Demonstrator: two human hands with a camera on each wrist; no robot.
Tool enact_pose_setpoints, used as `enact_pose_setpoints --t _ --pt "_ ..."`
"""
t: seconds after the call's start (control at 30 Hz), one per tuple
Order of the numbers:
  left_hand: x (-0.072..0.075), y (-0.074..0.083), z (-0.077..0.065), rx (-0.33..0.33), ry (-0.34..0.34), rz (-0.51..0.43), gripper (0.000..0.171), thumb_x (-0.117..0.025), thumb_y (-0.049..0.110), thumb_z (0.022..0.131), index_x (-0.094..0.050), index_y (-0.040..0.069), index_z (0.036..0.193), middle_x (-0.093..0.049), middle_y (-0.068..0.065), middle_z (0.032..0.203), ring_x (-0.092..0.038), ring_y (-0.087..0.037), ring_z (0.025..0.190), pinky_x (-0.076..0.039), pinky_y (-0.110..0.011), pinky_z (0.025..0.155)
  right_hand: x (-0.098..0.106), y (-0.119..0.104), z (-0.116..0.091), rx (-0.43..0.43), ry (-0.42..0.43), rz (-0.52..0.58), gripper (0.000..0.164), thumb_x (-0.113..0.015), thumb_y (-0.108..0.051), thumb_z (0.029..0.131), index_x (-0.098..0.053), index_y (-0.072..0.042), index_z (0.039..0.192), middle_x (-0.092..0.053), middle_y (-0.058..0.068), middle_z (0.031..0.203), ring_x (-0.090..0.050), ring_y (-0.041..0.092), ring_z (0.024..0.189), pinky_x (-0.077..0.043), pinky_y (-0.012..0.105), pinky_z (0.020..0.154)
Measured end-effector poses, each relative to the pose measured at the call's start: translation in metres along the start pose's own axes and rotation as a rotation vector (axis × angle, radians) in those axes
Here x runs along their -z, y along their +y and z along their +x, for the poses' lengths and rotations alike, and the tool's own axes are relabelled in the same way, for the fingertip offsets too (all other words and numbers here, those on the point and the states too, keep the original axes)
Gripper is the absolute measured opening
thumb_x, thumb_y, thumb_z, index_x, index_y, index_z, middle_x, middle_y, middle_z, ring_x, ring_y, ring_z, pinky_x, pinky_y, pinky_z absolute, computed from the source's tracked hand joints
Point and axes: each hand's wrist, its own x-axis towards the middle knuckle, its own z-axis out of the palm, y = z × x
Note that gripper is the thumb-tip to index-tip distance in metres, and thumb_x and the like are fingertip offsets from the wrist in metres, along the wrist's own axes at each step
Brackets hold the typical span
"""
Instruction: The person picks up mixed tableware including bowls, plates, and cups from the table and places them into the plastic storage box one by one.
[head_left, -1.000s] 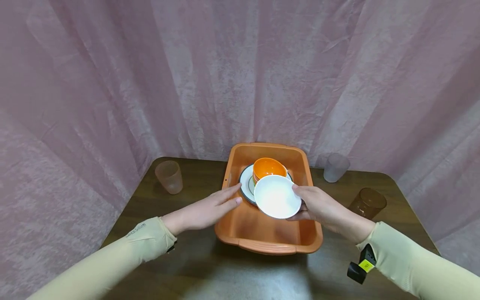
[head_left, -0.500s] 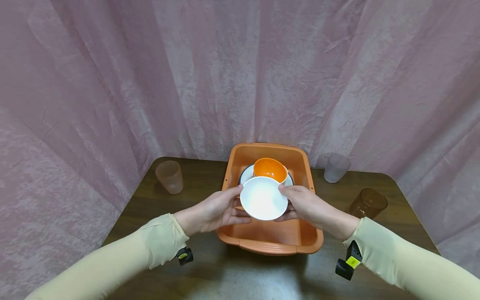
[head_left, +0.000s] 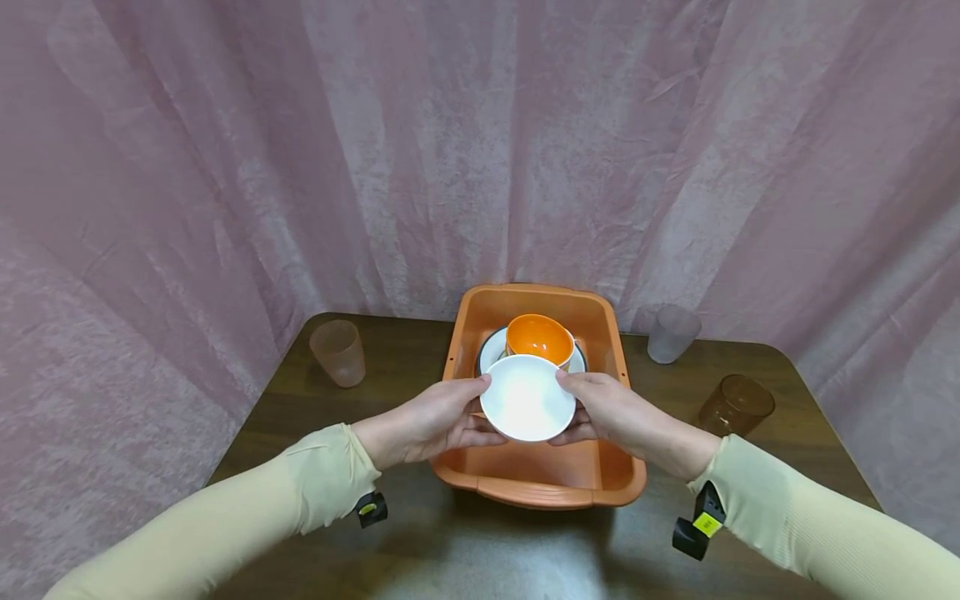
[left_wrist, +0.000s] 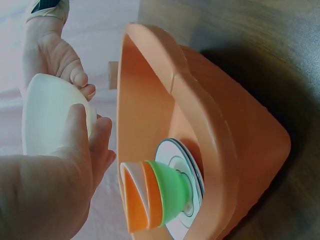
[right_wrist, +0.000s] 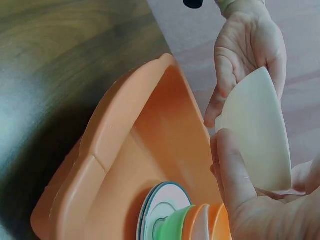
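Observation:
A white bowl (head_left: 527, 398) is held between both hands above the front part of an orange plastic basin (head_left: 536, 497). My left hand (head_left: 431, 418) grips its left side, thumb on the rim and fingers beneath. On the opposite side my right hand (head_left: 618, 414) holds it the same way. Inside the basin, stacked plates (right_wrist: 165, 201) lie flat with nested bowls standing on them: a green bowl (left_wrist: 170, 187) at the bottom and an orange bowl (head_left: 538, 335) at the top. In the head view the white bowl hides part of that stack.
A pinkish frosted glass (head_left: 339, 354) stands at the table's back left. Behind the basin's right side is a clear frosted glass (head_left: 672, 334), with a brown glass (head_left: 735, 406) nearer the right forearm. Pink curtains (head_left: 480, 150) hang behind the wooden table (head_left: 285, 400).
My left hand has come in and taken hold of the white bowl's left side. The bowl has shifted a little left with my right hand, then stayed nearly still.

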Motion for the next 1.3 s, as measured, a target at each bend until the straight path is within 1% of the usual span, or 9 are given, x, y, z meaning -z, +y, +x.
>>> enact_pose_setpoints --t 0.17,0.3,0.4,0.53,0.63,0.77,0.87,1.03,1.3 --pt "-0.001 0.004 0.003 0.004 0.017 0.027 0.050 -0.037 0.031 0.113 -0.039 -0.002 0.151 -0.059 -0.023 0.126 -0.069 -0.031 0.103 -0.053 -0.047 0.096 0.005 -0.002 -0.009 0.022 0.045 -0.057 0.058 -0.041 -0.040 0.112 -0.046 0.010 0.142 -0.065 0.021 0.115 -0.071 0.030 0.095 -0.059 0.042 0.088" --pt "-0.001 0.006 0.004 0.016 0.029 0.034 0.050 -0.038 0.030 0.113 -0.037 -0.001 0.152 -0.057 -0.024 0.128 -0.069 -0.034 0.106 -0.053 -0.048 0.097 0.011 -0.003 -0.017 0.070 0.080 -0.156 0.061 -0.044 -0.043 0.110 -0.042 0.007 0.146 -0.059 0.023 0.126 -0.068 0.034 0.107 -0.055 0.044 0.095" --pt "0.000 0.007 0.006 0.015 0.028 0.040 0.051 -0.038 0.030 0.113 -0.035 -0.002 0.153 -0.056 -0.025 0.131 -0.068 -0.035 0.108 -0.053 -0.048 0.096 0.016 -0.002 -0.026 0.110 0.111 -0.268 0.067 -0.044 -0.048 0.109 -0.037 0.002 0.153 -0.052 0.022 0.142 -0.061 0.036 0.122 -0.049 0.048 0.104" --pt "0.004 0.005 0.007 0.015 0.034 0.054 0.051 -0.039 0.030 0.113 -0.034 -0.002 0.153 -0.055 -0.025 0.132 -0.068 -0.035 0.107 -0.053 -0.048 0.096 0.020 0.001 -0.036 0.173 0.166 -0.459 0.069 -0.043 -0.053 0.108 -0.031 -0.011 0.161 -0.040 0.013 0.159 -0.045 0.034 0.141 -0.037 0.055 0.113" --pt "0.007 0.002 0.006 0.022 0.060 0.061 0.051 -0.040 0.030 0.113 -0.034 -0.001 0.153 -0.056 -0.024 0.130 -0.069 -0.034 0.105 -0.052 -0.049 0.097 0.019 0.005 -0.041 0.252 0.191 -0.581 0.066 -0.044 -0.050 0.108 -0.028 -0.017 0.163 -0.033 0.006 0.164 -0.035 0.031 0.148 -0.031 0.058 0.116" --pt "0.012 0.002 0.009 0.019 0.093 0.067 0.051 -0.039 0.030 0.113 -0.035 -0.002 0.153 -0.056 -0.025 0.129 -0.069 -0.033 0.103 -0.054 -0.047 0.095 0.016 0.007 -0.045 0.376 0.206 -0.750 0.064 -0.047 -0.044 0.109 -0.025 -0.020 0.164 -0.027 0.002 0.166 -0.027 0.029 0.151 -0.028 0.058 0.117" --pt "0.017 0.006 0.014 0.006 0.111 0.074 0.051 -0.036 0.029 0.114 -0.034 -0.003 0.153 -0.056 -0.026 0.130 -0.069 -0.033 0.104 -0.056 -0.045 0.093 0.013 0.007 -0.048 0.420 0.222 -0.886 0.069 -0.050 -0.047 0.107 -0.023 -0.020 0.165 -0.021 -0.003 0.168 -0.019 0.027 0.154 -0.023 0.059 0.119" --pt "0.027 0.021 0.028 -0.004 0.155 0.103 0.051 -0.034 0.027 0.114 -0.032 -0.004 0.154 -0.056 -0.027 0.130 -0.068 -0.030 0.105 -0.056 -0.042 0.092 0.006 0.005 -0.048 0.429 0.227 -1.070 0.078 -0.049 -0.059 0.103 -0.018 -0.023 0.166 -0.012 -0.006 0.170 -0.006 0.025 0.157 -0.015 0.058 0.121" --pt "0.040 0.044 0.059 -0.012 0.197 0.182 0.051 -0.036 0.025 0.114 -0.032 -0.007 0.153 -0.056 -0.026 0.132 -0.066 -0.029 0.106 -0.057 -0.037 0.092 -0.001 0.003 -0.040 0.497 0.232 -1.228 0.082 -0.048 -0.064 0.101 -0.019 -0.024 0.165 -0.010 0.004 0.171 0.000 0.024 0.157 -0.012 0.053 0.123"
